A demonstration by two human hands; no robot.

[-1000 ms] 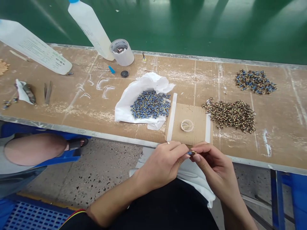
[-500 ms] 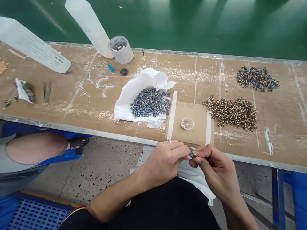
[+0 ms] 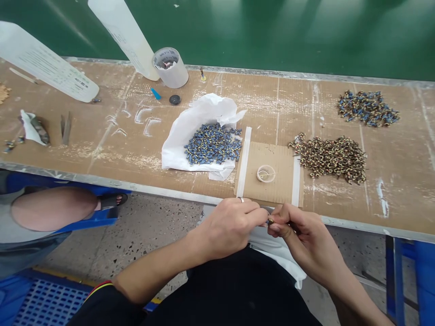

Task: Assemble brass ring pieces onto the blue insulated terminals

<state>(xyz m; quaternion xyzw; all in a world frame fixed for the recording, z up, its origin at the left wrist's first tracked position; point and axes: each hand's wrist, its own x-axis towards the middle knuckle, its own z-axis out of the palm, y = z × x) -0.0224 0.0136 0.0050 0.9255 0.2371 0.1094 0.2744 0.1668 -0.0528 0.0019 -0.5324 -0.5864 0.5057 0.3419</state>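
Observation:
My left hand (image 3: 234, 228), with a ring on one finger, pinches one end of a small blue and yellow-brown part (image 3: 270, 221). The fingertips of my right hand (image 3: 302, 233) close on its other end, so the two hands meet just off the table's front edge. Most of the part is hidden by fingers. Behind my hands, a small clear cup (image 3: 265, 180) with a thin pale stick in it stands on a taped cardboard square (image 3: 272, 156). Blue and yellow pieces (image 3: 212, 145) lie heaped on white paper (image 3: 175, 149). To the right is a pile of brown and cream pieces (image 3: 335, 158).
A pile of blue and brown pieces (image 3: 369, 107) lies at the back right. Two large white bottles (image 3: 50, 65), a tape roll (image 3: 173, 74), a black cap (image 3: 175, 99) and tweezers (image 3: 65, 130) are on the left. Another person's leg (image 3: 54, 208) shows at lower left.
My fingers have drawn closer around the small part, and less of it shows. My left hand has shifted slightly. The piles and cup are unchanged.

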